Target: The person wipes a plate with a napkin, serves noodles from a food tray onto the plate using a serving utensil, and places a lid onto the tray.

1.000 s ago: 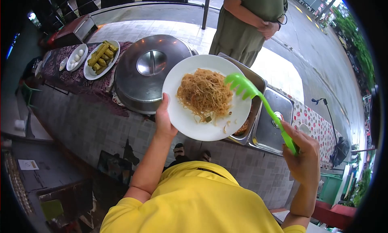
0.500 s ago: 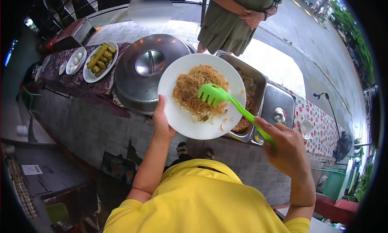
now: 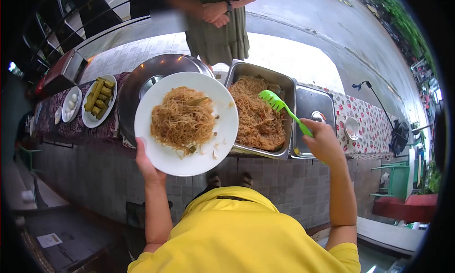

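Observation:
My left hand (image 3: pixel 150 164) grips the lower left rim of a white plate (image 3: pixel 222 126). On the plate lies a heap of brown noodles (image 3: pixel 182 119) with bits of green in it. My right hand (image 3: pixel 323 142) is closed round the handle of a green spaghetti server (image 3: pixel 290 113). The server's toothed head is over the right part of a deep metal tray (image 3: pixel 289 88), which holds more noodles (image 3: pixel 256 128). Whether its teeth touch those noodles I cannot tell.
Behind the plate stands a round metal lid (image 3: pixel 130 95). Leftward are a dish of green wrapped rolls (image 3: pixel 99 98) and a dish of eggs (image 3: pixel 72 102). A metal lid with a knob (image 3: pixel 315 102) and a white bowl (image 3: pixel 351 128) lie right. A person (image 3: pixel 215 31) stands opposite.
The server has moved off the plate to above the noodle tray. The plate has shifted left, uncovering the tray, and its noodle heap looks bigger.

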### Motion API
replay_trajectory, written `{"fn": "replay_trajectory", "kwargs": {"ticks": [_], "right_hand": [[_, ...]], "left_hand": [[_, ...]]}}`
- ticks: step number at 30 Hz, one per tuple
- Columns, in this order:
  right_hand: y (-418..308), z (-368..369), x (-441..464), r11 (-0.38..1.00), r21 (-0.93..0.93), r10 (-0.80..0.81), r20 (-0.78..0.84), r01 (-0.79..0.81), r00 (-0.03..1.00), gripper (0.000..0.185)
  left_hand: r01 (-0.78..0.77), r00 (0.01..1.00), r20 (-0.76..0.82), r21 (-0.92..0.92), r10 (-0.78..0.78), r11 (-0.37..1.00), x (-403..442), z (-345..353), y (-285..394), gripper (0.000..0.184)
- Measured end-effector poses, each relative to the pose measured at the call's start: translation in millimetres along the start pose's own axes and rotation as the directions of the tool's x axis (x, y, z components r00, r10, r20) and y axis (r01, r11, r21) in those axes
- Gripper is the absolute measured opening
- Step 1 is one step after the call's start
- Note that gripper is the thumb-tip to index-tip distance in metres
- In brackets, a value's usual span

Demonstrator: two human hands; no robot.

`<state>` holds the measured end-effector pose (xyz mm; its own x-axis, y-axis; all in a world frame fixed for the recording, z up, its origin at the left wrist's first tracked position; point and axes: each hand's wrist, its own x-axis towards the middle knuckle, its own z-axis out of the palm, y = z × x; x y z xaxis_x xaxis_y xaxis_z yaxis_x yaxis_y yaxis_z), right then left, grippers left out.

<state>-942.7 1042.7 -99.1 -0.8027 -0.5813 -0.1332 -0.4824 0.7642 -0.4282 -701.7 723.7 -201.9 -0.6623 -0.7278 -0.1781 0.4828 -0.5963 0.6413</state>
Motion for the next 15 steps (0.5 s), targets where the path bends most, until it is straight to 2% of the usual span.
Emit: {"fn": "replay_trajectory", "kwargs": {"ticks": [1, 4, 7, 8, 10, 13, 15], "right_hand": [[3.7, 13.6, 5.6, 0.999, -0.041, -0.023, -0.039, 0.021, 0.999, 0.042], [-0.8, 43.3, 26.2, 0.992, -0.036, 0.119, -0.078, -0.122, 0.990, 0.039], [3.8, 68.4, 29.5, 0.997, -0.080, -0.001, -0.068, -0.004, 0.998, 0.041], [-1.0, 62.8, 26.5, 0.992, 0.046, 0.117, 0.032, -0.119, 0.993, 0.041], [-15.9, 45.4, 18.4, 0.897, 0.250, 0.297, 0.268, -0.364, 0.916, 0.041], [17.0, 58.0, 20.2, 0.659, 0.627, 0.234, 0.355, -0.416, 0.905, 0.039], [24.5, 47.6, 14.8, 0.518, 0.744, 0.213, 0.366, -0.422, 0.906, 0.037]], "left_hand": [[0.002, 1.000, 0.014, -0.007, -0.002, 1.000, 1.1, -3.1, 6.1, 0.058], [0.014, 0.999, 0.052, -0.009, -0.013, 1.000, 5.1, -8.6, 18.2, 0.058], [0.022, 0.998, 0.065, 0.009, -0.023, 1.000, 9.0, -9.7, 27.6, 0.058], [0.025, 0.998, 0.060, 0.016, -0.026, 1.000, 9.5, -9.5, 29.6, 0.057], [0.036, 0.998, 0.050, 0.018, -0.037, 0.999, 8.7, -11.7, 31.8, 0.057], [0.053, 0.996, 0.066, -0.013, -0.052, 0.998, 12.5, -12.3, 29.4, 0.058], [0.039, 0.998, 0.051, -0.015, -0.038, 0.999, 14.8, -11.6, 26.3, 0.058]]}}
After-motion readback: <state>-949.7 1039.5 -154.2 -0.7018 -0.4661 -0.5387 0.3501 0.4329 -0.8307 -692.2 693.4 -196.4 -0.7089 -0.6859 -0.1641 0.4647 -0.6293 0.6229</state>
